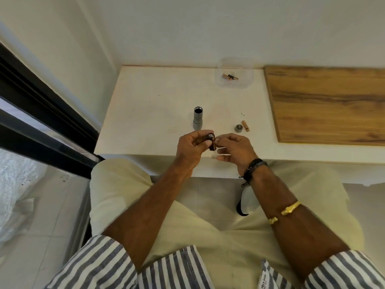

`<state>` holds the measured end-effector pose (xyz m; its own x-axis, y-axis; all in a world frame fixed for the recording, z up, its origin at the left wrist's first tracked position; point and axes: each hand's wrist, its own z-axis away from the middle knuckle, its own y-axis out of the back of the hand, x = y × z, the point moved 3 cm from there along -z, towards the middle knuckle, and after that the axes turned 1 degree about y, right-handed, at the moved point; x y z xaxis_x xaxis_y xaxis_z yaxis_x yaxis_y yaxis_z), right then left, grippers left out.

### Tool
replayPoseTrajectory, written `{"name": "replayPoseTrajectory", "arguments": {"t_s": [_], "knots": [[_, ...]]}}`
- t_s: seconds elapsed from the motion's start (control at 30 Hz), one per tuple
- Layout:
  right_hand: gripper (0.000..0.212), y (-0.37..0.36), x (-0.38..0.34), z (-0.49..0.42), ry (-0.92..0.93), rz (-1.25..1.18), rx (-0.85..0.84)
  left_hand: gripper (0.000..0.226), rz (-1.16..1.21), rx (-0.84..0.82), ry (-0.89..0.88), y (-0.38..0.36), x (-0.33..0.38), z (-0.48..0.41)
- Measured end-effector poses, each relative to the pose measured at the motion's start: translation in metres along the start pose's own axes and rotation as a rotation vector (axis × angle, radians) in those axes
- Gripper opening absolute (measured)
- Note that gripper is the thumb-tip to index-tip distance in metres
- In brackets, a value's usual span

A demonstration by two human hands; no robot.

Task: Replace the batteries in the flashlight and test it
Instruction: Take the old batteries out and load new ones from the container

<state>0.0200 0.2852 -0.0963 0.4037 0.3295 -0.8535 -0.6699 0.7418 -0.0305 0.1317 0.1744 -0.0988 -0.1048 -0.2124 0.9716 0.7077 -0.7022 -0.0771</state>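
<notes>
Left hand [190,148] fingers clamp a dark battery holder [210,140], probably the flashlight's; right hand [233,148] fingers pinch its end. Beyond, the grey flashlight body [197,118] stands upright on the desk [145,113], tail cap [238,128] and a loose battery [245,125] to the right.

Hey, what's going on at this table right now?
A seated person is partway through a flashlight battery swap. The left hand holds a dark battery holder, and the right hand works at its end with its fingertips. The open flashlight body stands upright on the white table. Its cap and one battery lie to the right. A clear tub at the back holds more batteries.
</notes>
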Motion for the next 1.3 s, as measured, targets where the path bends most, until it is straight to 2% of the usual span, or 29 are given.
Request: {"name": "replayPoseTrajectory", "arguments": {"t_s": [0.6, 0.77, 1.1, 1.3], "knots": [[0.003, -0.007, 0.001, 0.005, -0.103, -0.178, -0.122, 0.031, -0.228, 0.044, -0.131, 0.004, 0.003, 0.006], [0.006, -0.010, 0.002, 0.004, -0.108, -0.205, -0.117, 0.029, -0.284, 0.044, -0.179, 0.002, 0.005, 0.008], [0.013, -0.008, 0.001, 0.007, -0.115, -0.238, -0.100, 0.028, -0.260, 0.045, -0.152, 0.000, 0.002, 0.007], [0.003, -0.007, -0.002, 0.005, -0.035, -0.173, -0.048, 0.028, -0.218, 0.072, -0.144, 0.001, -0.003, 0.005]]}}
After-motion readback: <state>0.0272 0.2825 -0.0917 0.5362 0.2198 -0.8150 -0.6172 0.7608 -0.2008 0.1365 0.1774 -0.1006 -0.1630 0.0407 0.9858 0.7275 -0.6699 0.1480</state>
